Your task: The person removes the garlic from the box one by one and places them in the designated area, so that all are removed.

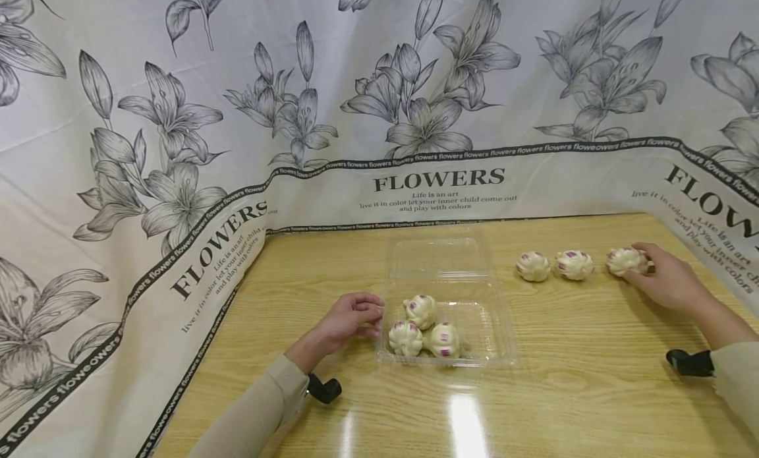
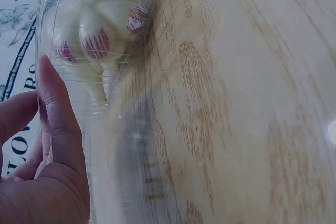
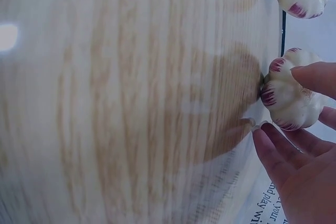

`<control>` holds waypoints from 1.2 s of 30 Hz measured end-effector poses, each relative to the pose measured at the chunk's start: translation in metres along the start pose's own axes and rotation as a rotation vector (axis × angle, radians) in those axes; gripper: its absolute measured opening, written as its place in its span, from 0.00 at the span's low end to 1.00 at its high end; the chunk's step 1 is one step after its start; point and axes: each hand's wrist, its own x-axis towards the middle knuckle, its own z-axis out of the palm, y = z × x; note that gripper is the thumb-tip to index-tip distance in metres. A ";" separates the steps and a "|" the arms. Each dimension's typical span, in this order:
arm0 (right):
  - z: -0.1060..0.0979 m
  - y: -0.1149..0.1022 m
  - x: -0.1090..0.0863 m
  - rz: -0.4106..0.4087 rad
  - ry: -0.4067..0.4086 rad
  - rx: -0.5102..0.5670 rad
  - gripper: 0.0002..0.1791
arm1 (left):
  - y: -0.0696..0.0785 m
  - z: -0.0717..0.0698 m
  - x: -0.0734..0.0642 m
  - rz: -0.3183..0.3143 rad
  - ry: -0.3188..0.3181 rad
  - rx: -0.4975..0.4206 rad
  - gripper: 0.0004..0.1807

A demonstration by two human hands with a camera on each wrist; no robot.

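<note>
My right fingers (image 3: pixel 270 156) clasp a garlic bulb (image 3: pixel 287 95) — likely light, best held round its sides; left fingers (image 2: pixel 59 108) pinch the container (image 1: pixel 481 329).

Clear box (image 2: pixel 81 106), edge pinched in left grip (image 2: pixel 60 177); garlic bulb (image 2: pixel 94 22) inside, beyond grip; wooden tabletop (image 2: pixel 236 103), rightward; printed cloth (image 2: pixel 14 24), leftward.

Wall covering: white cloth (image 1: pixel 332 201), printed with grey line-drawn lilies (image 1: pixel 427 125), standing behind the table and along its left and right sides; folds and creases noted. Lower portion: the word FLOWERS in dark capitals (image 1: pixel 439 179), smaller lettering beneath, set between two dark bands repeating "flowers" in pale type. Table (image 1: pixel 569 366): light wood-grain top, surface glossy, far edge meeting the cloth. Light: bright white reflection (image 1: pixel 466 425) on the near part of the tabletop, a fainter streak (image 1: pixel 347 435) to its left
</note>
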 end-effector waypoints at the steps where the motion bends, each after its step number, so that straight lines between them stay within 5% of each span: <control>1: 0.000 0.000 0.000 0.002 -0.002 0.002 0.35 | 0.000 0.000 0.000 0.001 -0.001 -0.002 0.19; 14: -0.005 0.004 -0.005 -0.009 0.011 0.017 0.39 | 0.003 0.001 0.000 0.000 -0.002 -0.001 0.18; 21: -0.014 0.002 -0.013 -0.019 0.031 -0.061 0.41 | 0.002 0.001 -0.001 0.005 -0.005 -0.002 0.18; 36: -0.025 -0.038 -0.022 -0.147 0.064 -0.154 0.39 | 0.004 0.002 -0.002 0.004 -0.003 -0.010 0.18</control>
